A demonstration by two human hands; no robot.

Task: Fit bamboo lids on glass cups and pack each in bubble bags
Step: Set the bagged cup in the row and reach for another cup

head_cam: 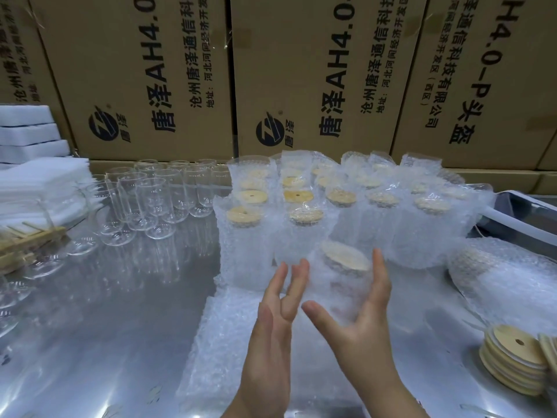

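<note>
1. Head view, lower centre: a bagged cup [340, 285], tilted and with its bamboo lid [345, 256] fitted, is cradled between the spread thumb and straight fingers of the right hand [358, 336].
2. The left hand [271, 321] is held flat, fingers straight, against the bag's left side; nothing is gripped.
3. Centre to upper right: packed cups [250, 236] are ranked upright on the steel table [105, 342].
4. Upper left: bare glass cups [156, 200]. Lower right: loose lids [512, 363], stacked.

Left hand [275, 315] and right hand [358, 324] raised, palms facing, fingers straight.
</note>
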